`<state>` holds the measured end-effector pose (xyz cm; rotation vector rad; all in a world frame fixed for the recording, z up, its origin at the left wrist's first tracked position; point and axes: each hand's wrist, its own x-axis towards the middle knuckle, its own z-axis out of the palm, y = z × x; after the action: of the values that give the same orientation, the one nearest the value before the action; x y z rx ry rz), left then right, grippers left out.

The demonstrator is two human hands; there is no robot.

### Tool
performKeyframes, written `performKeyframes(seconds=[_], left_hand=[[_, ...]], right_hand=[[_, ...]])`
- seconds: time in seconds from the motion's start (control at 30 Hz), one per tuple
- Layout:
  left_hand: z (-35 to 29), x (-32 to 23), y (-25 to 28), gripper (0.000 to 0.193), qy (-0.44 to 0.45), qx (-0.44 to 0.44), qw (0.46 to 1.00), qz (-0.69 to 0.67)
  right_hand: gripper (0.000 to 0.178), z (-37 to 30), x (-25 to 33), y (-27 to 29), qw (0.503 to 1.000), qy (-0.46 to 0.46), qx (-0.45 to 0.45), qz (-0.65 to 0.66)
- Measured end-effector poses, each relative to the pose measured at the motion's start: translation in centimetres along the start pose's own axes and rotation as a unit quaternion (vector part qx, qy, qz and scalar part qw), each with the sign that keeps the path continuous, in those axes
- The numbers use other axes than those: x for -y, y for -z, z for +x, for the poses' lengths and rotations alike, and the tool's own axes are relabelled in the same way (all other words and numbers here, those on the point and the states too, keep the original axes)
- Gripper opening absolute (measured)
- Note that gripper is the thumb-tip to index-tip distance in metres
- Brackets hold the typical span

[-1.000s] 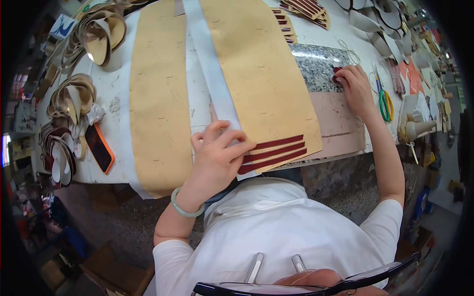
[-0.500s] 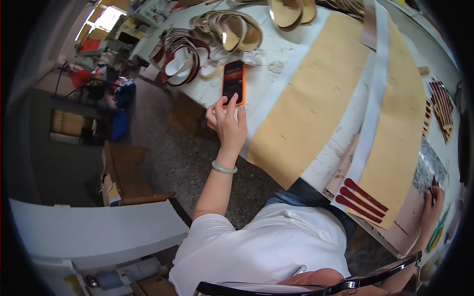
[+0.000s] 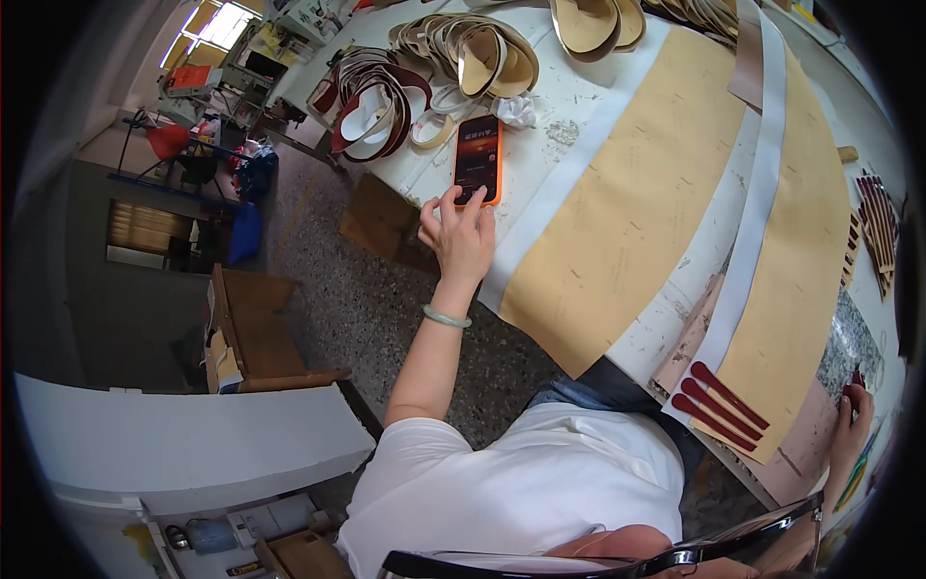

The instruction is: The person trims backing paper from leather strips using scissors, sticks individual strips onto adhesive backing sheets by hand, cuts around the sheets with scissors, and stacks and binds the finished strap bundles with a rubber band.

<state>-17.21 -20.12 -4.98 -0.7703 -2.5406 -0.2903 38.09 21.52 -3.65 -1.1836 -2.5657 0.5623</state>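
My left hand point(image 3: 461, 239) reaches over the table's edge to a smartphone point(image 3: 478, 152) in an orange case that lies face up. The fingers are spread, with the fingertips at the lower part of its lit screen. At the far right, my right hand point(image 3: 849, 417) has its fingers closed round a small dark object point(image 3: 857, 378), too small to name, beside a grey speckled slab point(image 3: 849, 338). Several dark red strips point(image 3: 721, 413) with rounded ends lie side by side on the near end of a long tan sheet point(image 3: 781, 270). Another wide tan sheet point(image 3: 617, 203) with a white border lies between phone and strips.
Looped dark red and white bands point(image 3: 378, 121) and tan looped pieces point(image 3: 482, 58) stand behind the phone. More narrow strips point(image 3: 878, 232) lie at the far right, near green-handled tools point(image 3: 853, 481). An open cardboard box point(image 3: 253, 323) is on the left.
The whole view has shifted, so the table and both hands appear slightly further right. My left fingers have moved a little on the phone, whose screen now looks brighter.
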Motion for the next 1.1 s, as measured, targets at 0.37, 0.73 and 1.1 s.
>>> performKeyframes(seconds=[0.37,0.73,1.1], left_hand=[[-1.3,-11.0,5.5,0.031,0.015,0.163,0.862,-0.479],[-6.5,-23.4,10.3,0.027,0.03,0.61,0.355,-0.708],[-6.7,-25.4,8.9,0.018,0.071,0.561,0.41,-0.716]], right_hand=[[0.019,-3.5,9.0,2.4,0.99,0.031,-0.092,0.098],[0.041,-2.9,25.6,-1.3,0.939,0.309,-0.064,0.135],[0.025,-0.3,23.5,-2.2,0.933,0.328,-0.049,0.142]])
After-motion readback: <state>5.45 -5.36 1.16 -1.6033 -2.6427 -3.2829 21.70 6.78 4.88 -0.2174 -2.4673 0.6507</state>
